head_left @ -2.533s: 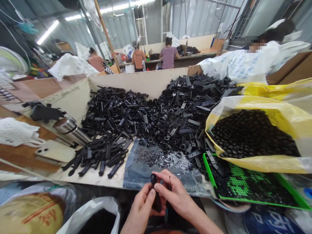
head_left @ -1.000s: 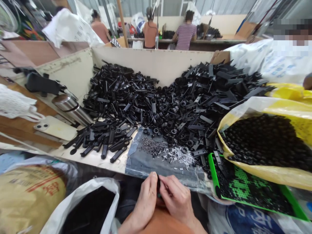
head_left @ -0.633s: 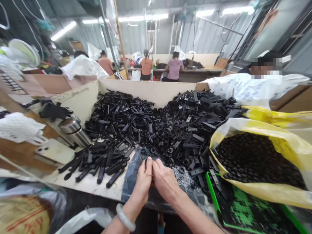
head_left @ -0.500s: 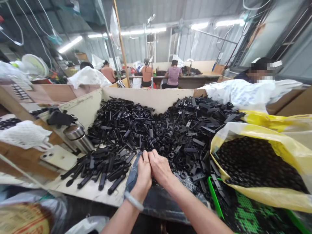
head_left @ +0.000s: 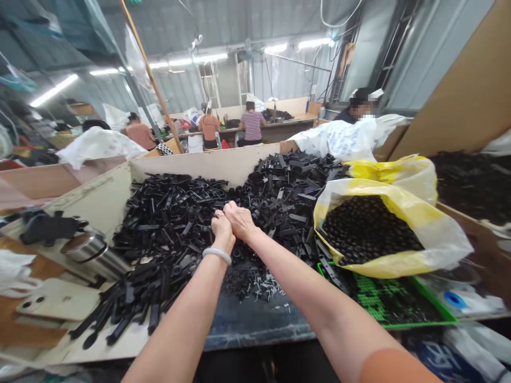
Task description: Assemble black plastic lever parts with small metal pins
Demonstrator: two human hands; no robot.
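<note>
My left hand (head_left: 222, 230) and my right hand (head_left: 239, 220) are pressed together over the heap of black plastic parts (head_left: 171, 213). The fingers of both are curled closed, and whatever they hold is hidden behind them. A pale bangle (head_left: 216, 255) circles my left wrist. Below the hands, small silvery metal pins (head_left: 263, 287) and tiny black bits lie scattered on a dark mat (head_left: 239, 322). Finished-looking long black pieces (head_left: 128, 298) lie in a pile to the left of my left forearm.
A yellow-and-white sack (head_left: 399, 266) of small round black parts stands at the right, above a green tray (head_left: 435, 319). A steel flask (head_left: 93, 255) and a phone (head_left: 59, 300) sit at the left. A pale board (head_left: 207, 162) borders the back; several people work beyond.
My view has swung to the right. Both hands have moved together farther forward over the heap, with the arms stretched out and more pins and mat showing below.
</note>
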